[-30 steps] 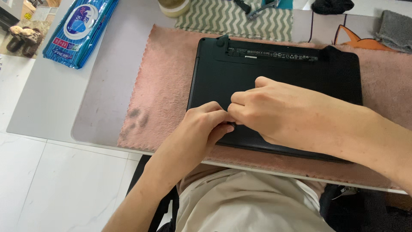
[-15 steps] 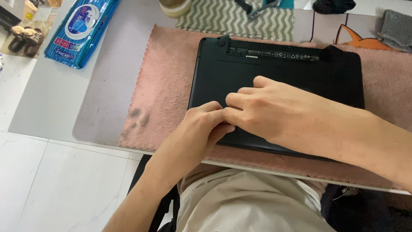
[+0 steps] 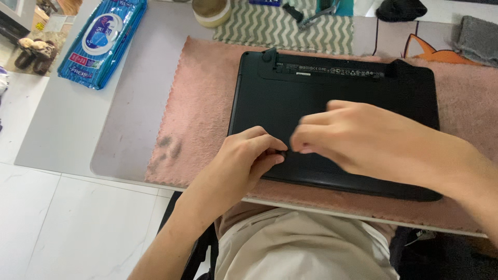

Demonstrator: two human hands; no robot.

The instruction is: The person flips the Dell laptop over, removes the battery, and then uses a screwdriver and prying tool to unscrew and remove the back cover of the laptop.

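A black laptop (image 3: 332, 98) lies upside down on a pink towel (image 3: 199, 111) spread over the grey surface (image 3: 78, 124), its hinge edge away from the person and its front edge near the surface's near rim. The left hand (image 3: 241, 161) rests on the laptop's near left part, fingers curled and pinched together on a small dark piece (image 3: 281, 153) at the fingertips; what that piece is cannot be told. The right hand (image 3: 363, 137) hangs over the middle of the laptop, just beside the left, its fingers bent and drawn close but blurred, so whether it grips anything cannot be told. The two hands are close, with a narrow gap between the fingertips. The right forearm crosses the laptop's near right corner and hides that part of it. A dark smudge (image 3: 166, 148) marks the towel left of the laptop. Beyond the laptop lies a grey-and-white zigzag mat (image 3: 282, 28) carrying a round cream pot (image 3: 211, 10) at its left edge and small dark tools (image 3: 306, 13). A blue pack of wipes (image 3: 101, 41) lies at the far left of the surface, well apart from the laptop. At the far right sit a black cloth (image 3: 402, 9), a grey cloth (image 3: 477, 39) and an orange fox-like print (image 3: 430, 52). A pair of brown slippers (image 3: 33, 52) stands on the white floor at left.
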